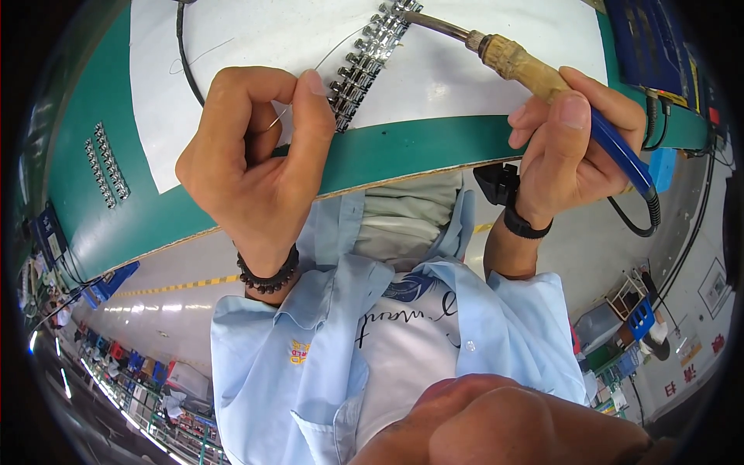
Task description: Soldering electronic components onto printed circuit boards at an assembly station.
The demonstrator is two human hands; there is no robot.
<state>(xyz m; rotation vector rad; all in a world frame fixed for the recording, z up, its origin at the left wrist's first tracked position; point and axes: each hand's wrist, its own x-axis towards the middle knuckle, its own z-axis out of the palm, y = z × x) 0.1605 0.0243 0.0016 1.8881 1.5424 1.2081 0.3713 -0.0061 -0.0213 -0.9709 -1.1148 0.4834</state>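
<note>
My left hand pinches a thin solder wire between thumb and forefinger. From there the wire runs up and right toward the far end of a slanting row of small shiny metal parts with round knobs on one side. Held like a pen in my right hand is a soldering iron with a worn tan grip and a blue sleeve. Its metal shaft points left, and the tip is at the far end of the row. Whether tip and wire touch there is too small to tell.
The row lies on a white sheet over a green tabletop, whose front edge runs below my hands. Two similar metal strips rest at the left. A black cable crosses the sheet. A dark blue box stands at the far right.
</note>
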